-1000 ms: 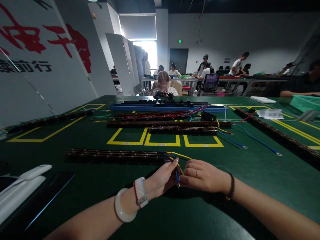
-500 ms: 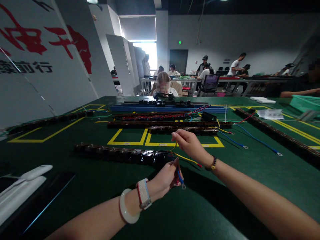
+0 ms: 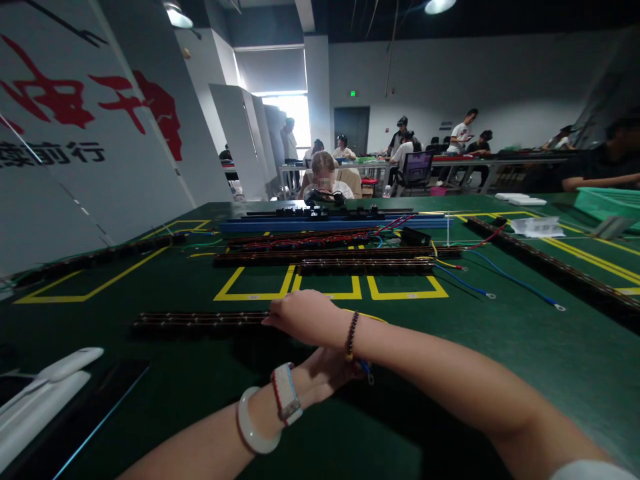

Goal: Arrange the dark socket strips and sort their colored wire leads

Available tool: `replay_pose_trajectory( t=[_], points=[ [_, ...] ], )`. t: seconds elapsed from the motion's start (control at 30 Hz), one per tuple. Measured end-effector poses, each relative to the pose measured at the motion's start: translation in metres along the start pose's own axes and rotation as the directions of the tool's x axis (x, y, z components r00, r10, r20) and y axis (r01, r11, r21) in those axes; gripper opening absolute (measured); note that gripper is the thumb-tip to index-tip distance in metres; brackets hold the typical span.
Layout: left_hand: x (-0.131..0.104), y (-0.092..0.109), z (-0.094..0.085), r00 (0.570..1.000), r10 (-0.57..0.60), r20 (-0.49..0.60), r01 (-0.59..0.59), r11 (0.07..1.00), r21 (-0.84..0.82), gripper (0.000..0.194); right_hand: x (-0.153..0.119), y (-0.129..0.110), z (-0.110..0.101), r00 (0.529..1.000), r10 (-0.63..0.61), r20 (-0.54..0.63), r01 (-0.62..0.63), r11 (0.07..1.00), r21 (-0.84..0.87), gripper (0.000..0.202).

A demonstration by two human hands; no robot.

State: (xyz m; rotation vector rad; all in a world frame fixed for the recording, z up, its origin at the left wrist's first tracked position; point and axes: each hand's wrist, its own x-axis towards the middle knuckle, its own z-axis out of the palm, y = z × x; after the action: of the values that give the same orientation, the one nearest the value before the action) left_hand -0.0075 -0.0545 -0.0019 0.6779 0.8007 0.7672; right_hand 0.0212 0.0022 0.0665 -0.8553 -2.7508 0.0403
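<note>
A dark slotted bar lies across the green table in front of me. My right hand is at the bar's right part, with its fingers closed downward on it; the fingertips are partly hidden. Below and behind the right wrist is my left hand, closed round the wires at the bar's right end. A blue wire with a ring terminal sticks out beside it. The yellow wire shows just above my right wrist.
Further dark bars with coloured wires lie beyond, then a blue rail. A phone-like black slab and a white object are at the left. A green basket stands at the far right. A person sits opposite.
My right hand has moved left and down from above the wires onto the bar, crossing over my left hand. The bar has shifted slightly left. The view has tilted up a little.
</note>
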Motion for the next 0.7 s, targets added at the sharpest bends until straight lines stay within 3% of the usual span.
replay_pose_trajectory(
  t=[0.13,0.2,0.27,0.33,0.5,0.6,0.7],
  points=[
    [0.001,0.004,0.006,1.0,-0.01,-0.022,0.01,1.0,-0.007,0.02,-0.059,0.01,-0.035,0.997,-0.031,-0.068,0.045,0.975,0.216,0.04],
    [0.004,0.003,0.007,1.0,-0.004,-0.006,0.004,1.0,-0.013,0.02,-0.091,0.018,-0.045,0.994,0.057,-0.096,-0.028,0.96,0.279,0.038],
    [0.007,0.001,0.006,1.0,-0.008,0.004,0.008,1.0,-0.016,0.021,-0.12,0.027,-0.044,0.978,0.193,-0.073,-0.164,0.941,0.298,0.034],
    [0.009,0.0,0.004,1.0,-0.02,0.011,0.02,0.999,-0.041,0.021,-0.142,0.033,-0.034,0.973,0.23,-0.018,-0.216,0.933,0.287,0.034],
    [0.013,-0.002,0.001,0.999,-0.034,0.003,0.035,0.995,-0.093,0.022,-0.162,0.036,-0.001,1.0,-0.009,-0.011,0.01,0.998,0.069,0.039],
    [0.013,-0.003,-0.001,0.998,-0.052,-0.028,0.049,0.993,-0.104,0.023,-0.159,0.037,0.004,0.989,-0.126,-0.073,0.124,0.992,-0.032,0.032],
    [0.013,-0.002,-0.002,0.998,-0.071,0.001,0.07,0.994,-0.089,0.027,-0.159,0.04,0.003,0.969,-0.226,-0.104,0.214,0.97,-0.117,0.038]
  ],
)
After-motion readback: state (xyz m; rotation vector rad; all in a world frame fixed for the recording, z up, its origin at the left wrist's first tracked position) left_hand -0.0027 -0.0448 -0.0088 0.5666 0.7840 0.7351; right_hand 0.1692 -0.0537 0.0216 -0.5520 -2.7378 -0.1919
